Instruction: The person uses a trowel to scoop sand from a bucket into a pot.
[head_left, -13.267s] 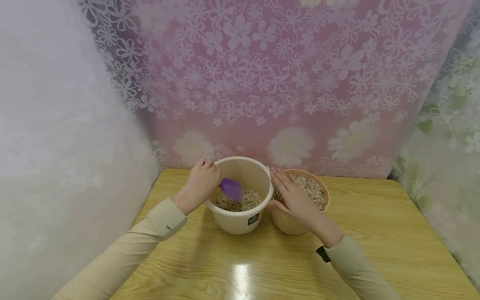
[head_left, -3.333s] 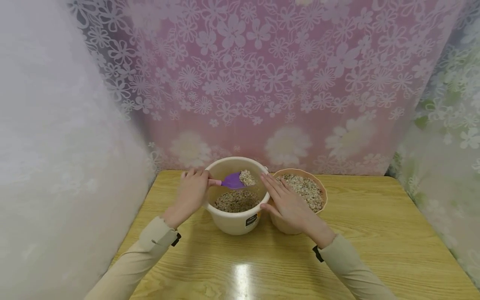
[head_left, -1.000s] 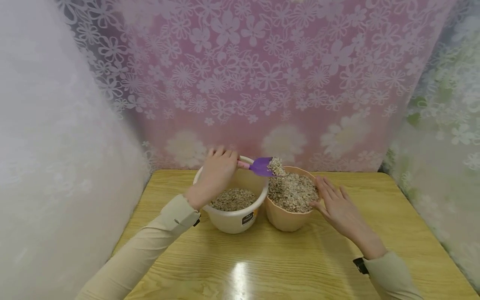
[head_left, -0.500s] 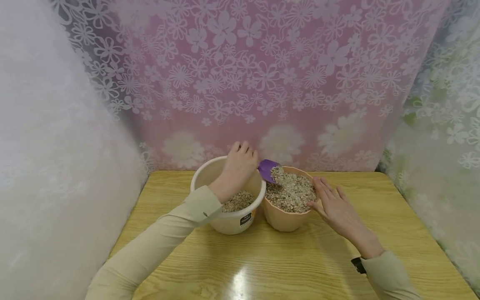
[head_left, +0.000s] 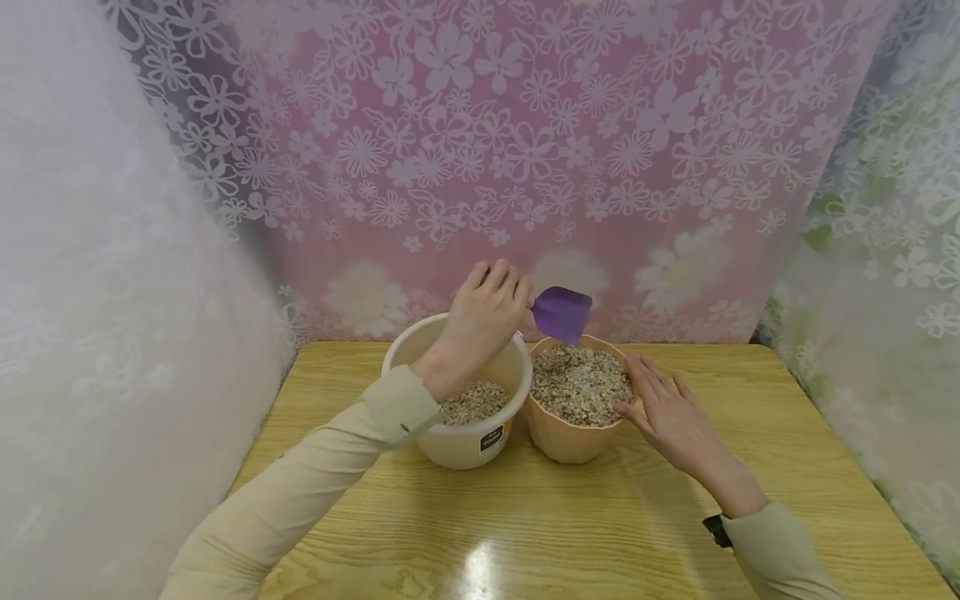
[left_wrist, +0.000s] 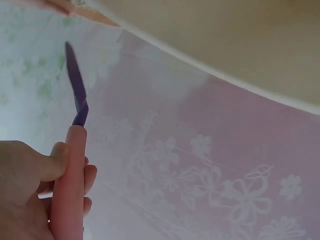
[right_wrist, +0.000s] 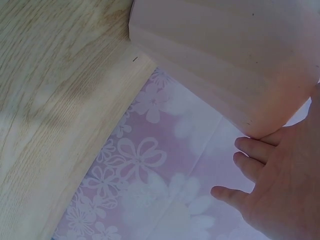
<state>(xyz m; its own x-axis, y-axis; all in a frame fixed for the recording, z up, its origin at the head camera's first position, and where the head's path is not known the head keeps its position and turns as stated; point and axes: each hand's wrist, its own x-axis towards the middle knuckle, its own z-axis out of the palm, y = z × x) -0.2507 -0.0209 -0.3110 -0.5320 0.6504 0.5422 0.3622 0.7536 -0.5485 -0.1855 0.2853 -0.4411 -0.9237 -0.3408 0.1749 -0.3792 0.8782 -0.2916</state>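
My left hand [head_left: 483, 325] grips the pink handle [left_wrist: 69, 185] of a small toy shovel. The shovel's purple blade [head_left: 562, 314] is bare and hangs just above the far rim of a peach faceted pot [head_left: 573, 442]. Pale mixed gravel [head_left: 585, 387] fills that pot almost to the rim. Beneath my left wrist stands a cream bucket [head_left: 457, 446] with more gravel [head_left: 476, 402] low inside, partly hidden by the arm. With fairly straight fingers, my right hand [head_left: 678, 425] rests against the pot's right side; in the right wrist view its fingertips touch the pot wall [right_wrist: 225, 55].
Both containers stand side by side near the back edge of a wooden table [head_left: 525, 533]. A pink flowered curtain [head_left: 525, 167] rises behind it, and pale sheets hang at left [head_left: 135, 292] and right [head_left: 892, 333].
The shovel scooped gravel in the bucket, moved right over the pot, tipped its load in and lifted. My right hand shifted from the pot's left side to its right side.
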